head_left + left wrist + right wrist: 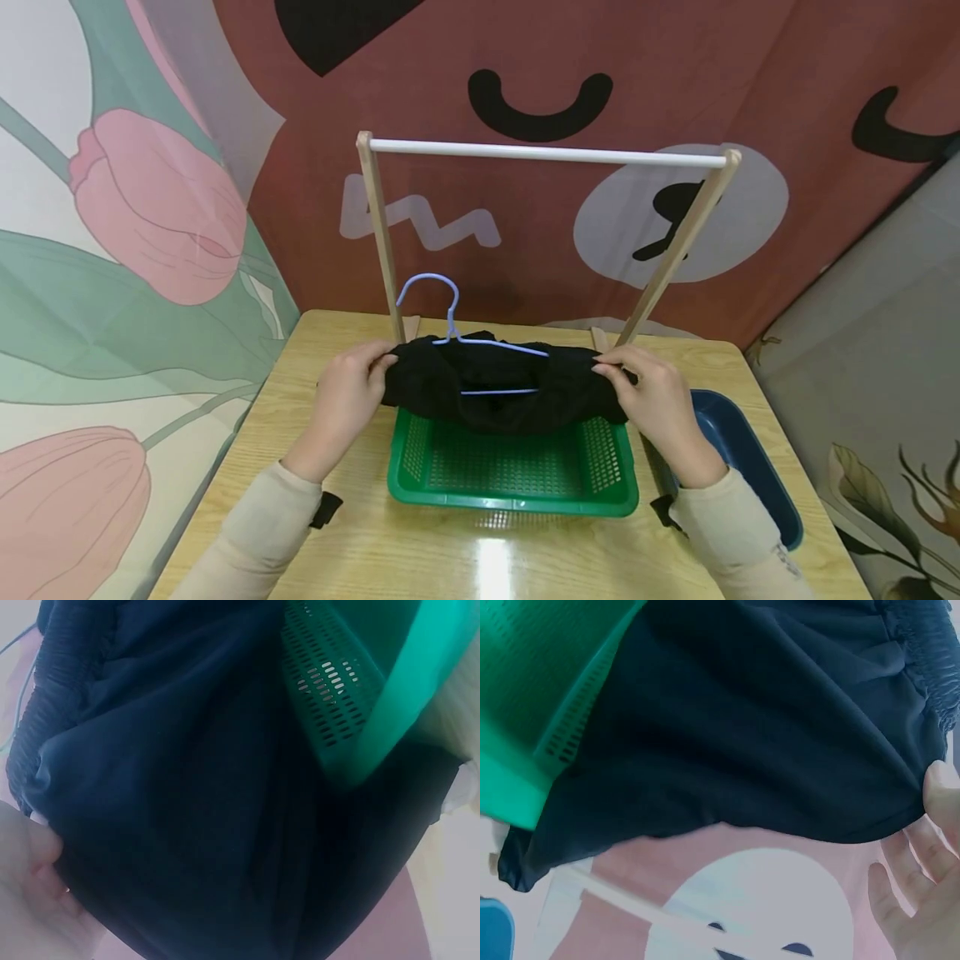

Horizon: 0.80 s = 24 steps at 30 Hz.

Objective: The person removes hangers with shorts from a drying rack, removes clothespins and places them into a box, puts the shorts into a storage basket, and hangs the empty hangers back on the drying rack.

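A black elastic-waisted garment point(420, 385) is stretched sideways above a green basket point(517, 503). Its gathered waistband point(64, 697) shows in the left wrist view, and the fabric hangs down beside the basket. A light blue hanger point(452, 321) sits in the opening, its hook standing up at the left; the garment hides part of the hanger. My left hand point(345, 404) pinches the garment's left end between thumb and fingers. At the opposite end my right hand point(660, 408) pinches the cloth, thumb on the edge in the right wrist view.
Behind the garment stands a wooden rack with a white crossbar point(547, 153). A dark blue tray point(750, 471) lies at the right of the wooden table point(360, 533), partly behind my right forearm. Printed cloth point(525, 250) hangs at the back and sides.
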Available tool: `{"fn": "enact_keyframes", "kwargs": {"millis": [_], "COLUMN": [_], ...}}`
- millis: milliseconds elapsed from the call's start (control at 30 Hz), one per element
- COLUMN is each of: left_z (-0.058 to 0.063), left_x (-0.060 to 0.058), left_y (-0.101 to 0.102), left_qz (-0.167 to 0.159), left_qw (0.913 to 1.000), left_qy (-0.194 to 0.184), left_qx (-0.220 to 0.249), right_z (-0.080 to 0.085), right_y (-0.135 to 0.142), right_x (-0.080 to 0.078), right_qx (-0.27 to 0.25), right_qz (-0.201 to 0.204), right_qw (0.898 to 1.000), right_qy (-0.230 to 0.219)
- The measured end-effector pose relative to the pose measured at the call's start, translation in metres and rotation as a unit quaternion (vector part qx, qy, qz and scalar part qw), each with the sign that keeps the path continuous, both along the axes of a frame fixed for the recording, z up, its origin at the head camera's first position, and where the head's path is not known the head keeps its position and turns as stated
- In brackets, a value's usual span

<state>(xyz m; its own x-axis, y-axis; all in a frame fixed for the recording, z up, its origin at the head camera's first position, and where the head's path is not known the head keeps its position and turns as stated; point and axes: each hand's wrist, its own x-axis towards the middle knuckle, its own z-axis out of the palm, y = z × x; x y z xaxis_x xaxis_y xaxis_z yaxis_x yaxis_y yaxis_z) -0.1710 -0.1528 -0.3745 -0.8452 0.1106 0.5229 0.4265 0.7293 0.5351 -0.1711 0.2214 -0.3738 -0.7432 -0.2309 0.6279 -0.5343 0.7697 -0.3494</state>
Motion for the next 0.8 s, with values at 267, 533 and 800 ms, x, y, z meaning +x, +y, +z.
{"fn": "enact_keyframes", "kwargs": {"millis": [267,533,800], "left_z": [-0.003,0.0,-0.002], "left_x": [0.0,0.001,0.001], "left_y": [-0.005,-0.002,0.002], "left_qz": [-0.003,-0.004,-0.01], "left_qw": [0.9994,0.9985,0.9979], "left_qy": [-0.02,-0.037,-0.031], "left_qx": [0.027,0.039,0.055], "right_z": [-0.001,-0.007,-0.015], "right_y": [0.022,0.045,0.061], "right_x": [-0.001,-0.008,-0.014], "right_qx": [-0.026,-0.051,-0.054], "right_qz": [-0.041,-0.072,-0.089], "right_qw": [0.998,0.995,0.994], "right_qy": [-0.028,-0.042,-0.041]}}
